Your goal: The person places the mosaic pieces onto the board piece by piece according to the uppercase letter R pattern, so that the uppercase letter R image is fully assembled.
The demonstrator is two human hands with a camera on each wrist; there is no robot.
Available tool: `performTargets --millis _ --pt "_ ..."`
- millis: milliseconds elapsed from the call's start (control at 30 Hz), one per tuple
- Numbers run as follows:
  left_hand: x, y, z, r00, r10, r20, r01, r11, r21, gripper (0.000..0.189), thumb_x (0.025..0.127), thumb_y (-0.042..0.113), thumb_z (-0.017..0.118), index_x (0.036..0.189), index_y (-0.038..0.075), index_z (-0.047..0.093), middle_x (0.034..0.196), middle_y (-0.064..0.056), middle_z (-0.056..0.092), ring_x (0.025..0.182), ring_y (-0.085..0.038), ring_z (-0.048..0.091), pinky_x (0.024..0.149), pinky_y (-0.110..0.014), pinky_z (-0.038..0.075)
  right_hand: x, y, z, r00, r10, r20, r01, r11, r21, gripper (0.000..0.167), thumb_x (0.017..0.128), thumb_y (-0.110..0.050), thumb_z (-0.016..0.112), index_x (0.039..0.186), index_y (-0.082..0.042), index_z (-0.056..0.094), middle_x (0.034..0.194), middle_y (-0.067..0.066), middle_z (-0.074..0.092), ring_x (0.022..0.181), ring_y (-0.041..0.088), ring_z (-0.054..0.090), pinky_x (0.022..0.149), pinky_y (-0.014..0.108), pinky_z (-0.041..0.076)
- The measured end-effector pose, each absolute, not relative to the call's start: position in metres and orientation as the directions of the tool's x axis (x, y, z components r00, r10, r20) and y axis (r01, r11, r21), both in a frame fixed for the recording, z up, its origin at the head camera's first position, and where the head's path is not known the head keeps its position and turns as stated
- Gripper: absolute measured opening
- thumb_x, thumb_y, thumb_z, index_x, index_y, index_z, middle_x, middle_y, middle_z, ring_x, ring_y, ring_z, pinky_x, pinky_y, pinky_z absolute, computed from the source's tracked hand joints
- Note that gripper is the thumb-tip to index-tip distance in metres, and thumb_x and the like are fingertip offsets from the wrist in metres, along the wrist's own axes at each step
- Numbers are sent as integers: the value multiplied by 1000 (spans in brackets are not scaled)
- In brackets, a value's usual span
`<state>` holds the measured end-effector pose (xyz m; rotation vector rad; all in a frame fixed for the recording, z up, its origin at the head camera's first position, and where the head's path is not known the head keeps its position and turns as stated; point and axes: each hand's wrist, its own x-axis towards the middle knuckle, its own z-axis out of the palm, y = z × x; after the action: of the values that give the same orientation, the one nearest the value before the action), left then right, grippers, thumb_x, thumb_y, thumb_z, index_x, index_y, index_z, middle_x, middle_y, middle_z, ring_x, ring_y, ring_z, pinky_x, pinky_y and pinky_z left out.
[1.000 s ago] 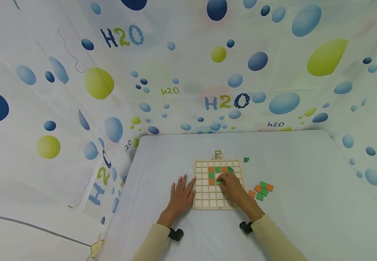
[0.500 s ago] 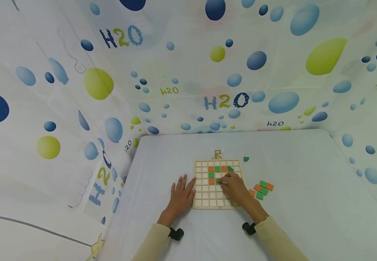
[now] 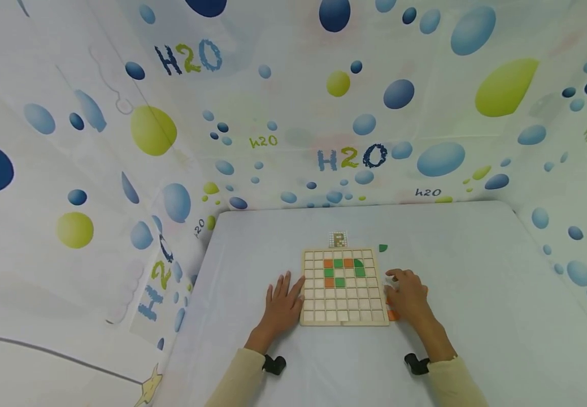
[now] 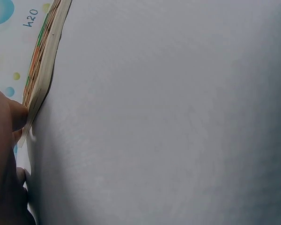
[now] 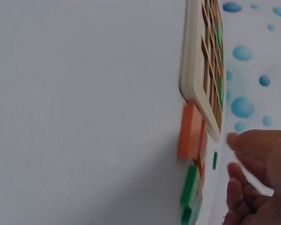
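Note:
A wooden grid board [image 3: 344, 314] lies flat, with orange and green tiles [image 3: 328, 272] set in several of its cells. My left hand [image 3: 281, 308] rests beside it, fingers spread, fingertips touching its left edge. To the board's right, my right hand [image 3: 411, 297] hovers over loose tiles, thumb and fingers apart with nothing seen between them. Most of those tiles are hidden under it in the head view; an orange tile [image 3: 392, 315] peeks out. The right wrist view shows an orange tile [image 5: 189, 131] by the board's corner and a green tile [image 5: 190, 186] below.
A small pattern card [image 3: 338, 239] lies behind the board's far edge. Near the far right corner sits a green rounded piece [image 3: 383, 248]. All of it is on a white-covered table [image 3: 252, 243], with printed sheeting [image 3: 293, 102] rising behind and at the sides.
My right hand has let go of the green tile in the board's middle and moved right over the loose tiles. The left hand stays where it was.

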<state>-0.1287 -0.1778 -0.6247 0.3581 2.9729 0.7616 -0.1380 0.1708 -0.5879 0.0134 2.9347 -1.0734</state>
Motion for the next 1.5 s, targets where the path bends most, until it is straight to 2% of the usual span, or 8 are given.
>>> performTargets --millis 233,367,533,800,1033,1167,1367,1500 --pt "-129 -178 -628 -972 233 4 208 863 461 53 113 36 38 165 25 39 174 -20 22 161 -45 18 123 -71 11 -134 192 -582 -989 96 -116 144 831 -538 38 100 -22 72 126 3 61 126 34 56 113 51 53 86 65 40" --pt "-130 -179 -630 -975 223 4 201 868 454 52 114 37 37 165 26 40 175 -17 21 162 -42 17 124 -70 11 -138 193 -587 -991 103 -88 134 842 -523 36 102 -27 72 121 2 64 127 32 56 114 51 51 88 66 38" --pt "-130 -180 -629 -974 227 -19 195 874 446 53 114 37 36 165 25 38 176 -16 19 162 -41 15 125 -69 10 -146 189 -595 -997 73 -30 77 848 -524 22 102 -21 71 114 -3 69 123 27 61 112 49 53 88 65 37" --pt "-129 -179 -621 -970 243 -15 205 850 485 52 113 33 40 164 22 41 173 -21 23 160 -46 19 123 -72 11 -153 187 -602 -999 0 -42 22 857 -515 24 99 -13 70 122 -5 70 128 27 59 116 49 54 88 67 38" --pt "-130 -178 -627 -973 228 -12 199 872 447 53 113 37 37 165 25 39 175 -17 21 162 -43 17 124 -70 11 -157 192 -600 -999 -35 -21 -19 857 -515 24 102 -14 69 125 -7 69 129 26 60 115 48 55 85 62 40" --pt "-130 -178 -624 -973 229 -14 196 862 468 52 113 35 39 164 23 41 174 -19 22 161 -44 18 123 -71 11 -163 193 -599 -999 -23 -27 -5 846 -533 24 102 -14 69 124 -6 68 126 27 59 114 48 56 82 60 41" --pt "-129 -177 -619 -972 229 -60 175 867 467 53 114 34 38 166 25 38 176 -18 18 162 -42 14 125 -70 8 -174 193 -598 -994 -2 -106 56 837 -544 28 104 -14 66 129 -2 62 125 25 59 115 45 54 87 60 42" --pt "-128 -177 -618 -971 232 -58 180 868 462 52 114 33 38 165 24 39 175 -19 19 162 -43 15 124 -70 9 -181 194 -601 -994 -1 -111 61 836 -545 28 102 -13 67 127 1 62 126 26 59 116 45 54 89 62 42"
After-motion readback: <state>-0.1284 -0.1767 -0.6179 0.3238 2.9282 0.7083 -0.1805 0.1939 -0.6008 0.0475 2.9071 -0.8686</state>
